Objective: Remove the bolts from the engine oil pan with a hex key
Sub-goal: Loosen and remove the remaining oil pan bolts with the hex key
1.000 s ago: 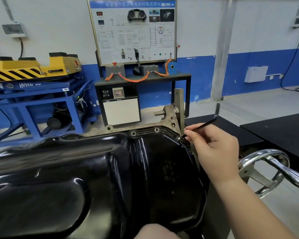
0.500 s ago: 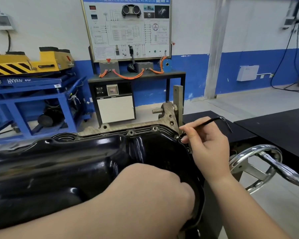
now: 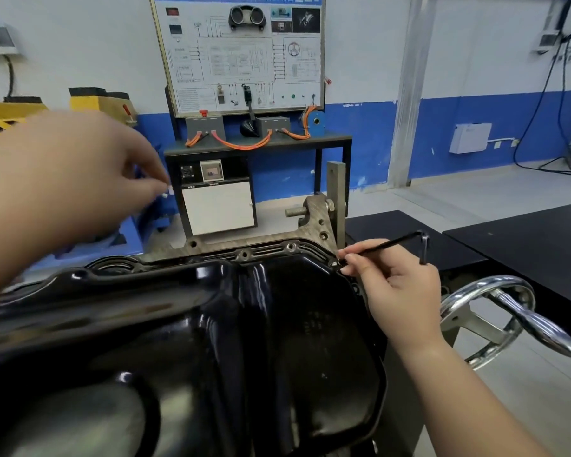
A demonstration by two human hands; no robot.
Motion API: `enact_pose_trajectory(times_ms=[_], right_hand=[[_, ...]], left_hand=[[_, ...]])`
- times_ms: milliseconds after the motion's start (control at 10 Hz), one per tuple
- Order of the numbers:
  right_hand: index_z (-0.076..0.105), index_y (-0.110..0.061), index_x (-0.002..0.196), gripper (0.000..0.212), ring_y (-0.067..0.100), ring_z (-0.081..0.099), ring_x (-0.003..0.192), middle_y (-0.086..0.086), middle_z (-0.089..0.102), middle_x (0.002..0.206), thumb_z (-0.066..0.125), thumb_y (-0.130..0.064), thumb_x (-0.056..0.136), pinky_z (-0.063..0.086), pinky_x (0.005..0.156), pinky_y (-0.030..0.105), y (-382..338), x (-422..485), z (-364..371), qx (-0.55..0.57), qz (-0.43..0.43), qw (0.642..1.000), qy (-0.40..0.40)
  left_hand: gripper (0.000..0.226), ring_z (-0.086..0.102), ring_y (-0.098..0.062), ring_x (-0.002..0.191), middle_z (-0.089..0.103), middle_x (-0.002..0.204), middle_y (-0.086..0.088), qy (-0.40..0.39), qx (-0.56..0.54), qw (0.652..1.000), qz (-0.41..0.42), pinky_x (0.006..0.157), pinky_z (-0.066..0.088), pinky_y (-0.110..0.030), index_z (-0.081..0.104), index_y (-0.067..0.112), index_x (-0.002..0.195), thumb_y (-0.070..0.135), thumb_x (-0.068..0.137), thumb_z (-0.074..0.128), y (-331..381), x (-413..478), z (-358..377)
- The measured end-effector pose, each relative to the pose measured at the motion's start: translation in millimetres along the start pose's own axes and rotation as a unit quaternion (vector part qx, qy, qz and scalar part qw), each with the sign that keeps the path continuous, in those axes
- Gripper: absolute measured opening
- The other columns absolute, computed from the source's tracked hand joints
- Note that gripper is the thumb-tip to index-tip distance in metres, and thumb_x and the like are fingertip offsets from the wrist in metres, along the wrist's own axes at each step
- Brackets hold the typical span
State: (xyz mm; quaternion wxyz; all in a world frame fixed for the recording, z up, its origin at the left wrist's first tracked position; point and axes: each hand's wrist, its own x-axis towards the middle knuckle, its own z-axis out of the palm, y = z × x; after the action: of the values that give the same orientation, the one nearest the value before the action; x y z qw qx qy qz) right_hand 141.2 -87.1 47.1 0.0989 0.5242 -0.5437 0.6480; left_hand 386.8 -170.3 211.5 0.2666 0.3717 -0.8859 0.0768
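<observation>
Right grip [image 3: 399, 291] is pinching the hex key [image 3: 393, 242] near its tip, at the far right corner of the oil pan [image 3: 211, 324]. The key's long arm is running up and rightward, its short arm pointing down. Left grip [image 3: 80, 173] is hovering blurred over the pan's left; whether it is holding anything, I cannot tell. A chrome handwheel [image 3: 488, 315] is crowding the right wrist, black tabletops [image 3: 524, 245] lying beyond, a wiring board [image 3: 244, 51] standing against the blue-and-white wall.

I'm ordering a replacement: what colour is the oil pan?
Glossy black; the oil pan shows best in the head view.
</observation>
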Motion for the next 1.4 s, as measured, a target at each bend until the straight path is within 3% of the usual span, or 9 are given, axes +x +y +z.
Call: enact_pose_trajectory(times_ms=[100, 300, 400, 500, 700, 900, 1000, 1200, 1400], right_hand=[[0.066, -0.032, 0.082, 0.026, 0.000, 0.067, 0.069, -0.017, 0.067, 0.072, 0.070, -0.006, 0.082, 0.050, 0.067, 0.009, -2.2, -0.5, 3.8, -0.004, -0.009, 1.000, 0.018], [0.064, -0.027, 0.077, 0.010, 0.008, 0.066, 0.067, -0.013, 0.065, 0.068, 0.070, -0.020, 0.082, 0.054, 0.064, 0.025, -1.5, -1.2, 7.7, -0.016, 0.000, 0.999, 0.034], [0.066, -0.015, 0.071, 0.023, 0.011, 0.064, 0.062, -0.007, 0.064, 0.064, 0.067, -0.037, 0.079, 0.052, 0.059, 0.031, 0.8, 0.6, 8.8, -0.022, 0.025, 0.998, 0.045], [0.064, -0.013, 0.068, 0.026, 0.011, 0.061, 0.060, -0.007, 0.062, 0.062, 0.071, -0.035, 0.079, 0.050, 0.056, 0.023, 1.4, 1.5, 9.8, -0.024, 0.019, 0.998, 0.054], [0.051, -0.032, 0.053, 0.027, 0.002, 0.054, 0.053, -0.016, 0.055, 0.052, 0.063, -0.042, 0.075, 0.033, 0.052, 0.006, -1.6, 0.2, 10.4, -0.024, 0.030, 0.998, 0.058], [0.037, -0.039, 0.052, 0.028, -0.004, 0.049, 0.052, -0.024, 0.053, 0.053, 0.058, -0.042, 0.070, 0.031, 0.050, 0.005, -7.7, 1.5, 8.2, -0.038, 0.027, 0.998, 0.046], [0.047, -0.039, 0.057, 0.032, -0.003, 0.054, 0.056, -0.022, 0.056, 0.054, 0.071, -0.032, 0.077, 0.034, 0.052, 0.005, -6.6, 3.2, 0.9, -0.039, 0.041, 0.998, -0.002], [0.066, -0.025, 0.085, 0.003, 0.017, 0.064, 0.073, 0.001, 0.068, 0.077, 0.064, -0.025, 0.083, 0.049, 0.067, 0.028, -20.5, 8.7, -28.6, 0.021, 0.022, 0.997, -0.076], [0.069, -0.051, 0.074, 0.030, -0.002, 0.064, 0.074, -0.021, 0.070, 0.075, 0.065, -0.022, 0.079, 0.051, 0.070, 0.019, -28.6, 16.2, -28.5, 0.041, 0.004, 0.998, -0.056]], left_hand=[[0.024, 0.048, -0.027, 0.038, 0.044, 0.039, 0.009, 0.006, 0.034, 0.998, -0.049, 0.047, 0.053, -0.049, 0.063, 0.035, 0.062, 0.016, 0.076, 0.069, -22.3, 0.2, -1.1], [0.010, 0.051, -0.016, 0.038, 0.053, 0.042, 0.016, -0.064, -0.043, 0.997, 0.011, 0.051, 0.049, -0.035, 0.066, 0.042, 0.059, 0.044, 0.068, 0.070, 3.6, 3.7, 3.1], [0.033, 0.044, -0.001, 0.032, 0.049, 0.039, 0.012, -0.119, -0.169, 0.976, 0.067, 0.045, 0.043, -0.022, 0.068, 0.047, 0.072, 0.065, 0.047, 0.058, 34.1, 9.6, 3.2], [0.036, 0.045, 0.006, 0.033, 0.051, 0.041, 0.021, -0.147, -0.174, 0.964, 0.140, 0.038, 0.032, -0.003, 0.069, 0.039, 0.078, 0.063, 0.052, 0.060, 76.7, 21.0, 6.1], [0.023, 0.042, 0.026, 0.056, 0.039, 0.048, 0.048, -0.152, -0.138, 0.943, 0.263, 0.062, 0.034, 0.002, 0.067, 0.039, 0.096, 0.049, 0.075, 0.067, 132.0, 32.2, 33.7], [0.010, 0.046, 0.014, 0.058, 0.050, 0.049, 0.025, -0.125, -0.160, 0.943, 0.266, 0.060, 0.036, -0.006, 0.071, 0.033, 0.090, 0.036, 0.083, 0.065, 125.8, 32.7, 55.1], [0.010, 0.046, 0.013, 0.057, 0.045, 0.051, 0.040, -0.144, -0.154, 0.938, 0.273, 0.060, 0.036, -0.007, 0.069, 0.032, 0.092, 0.035, 0.086, 0.062, 126.3, 32.1, 55.9], [0.011, 0.047, 0.005, 0.054, 0.047, 0.047, 0.012, -0.131, -0.174, 0.936, 0.277, 0.054, 0.034, -0.016, 0.071, 0.028, 0.093, 0.029, 0.086, 0.062, 121.5, 36.7, 60.1], [0.012, 0.049, -0.004, 0.056, 0.062, 0.064, 0.002, -0.138, -0.200, 0.929, 0.281, 0.060, 0.039, -0.021, 0.071, 0.024, 0.093, 0.027, 0.087, 0.062, 119.4, 39.5, 62.1]])
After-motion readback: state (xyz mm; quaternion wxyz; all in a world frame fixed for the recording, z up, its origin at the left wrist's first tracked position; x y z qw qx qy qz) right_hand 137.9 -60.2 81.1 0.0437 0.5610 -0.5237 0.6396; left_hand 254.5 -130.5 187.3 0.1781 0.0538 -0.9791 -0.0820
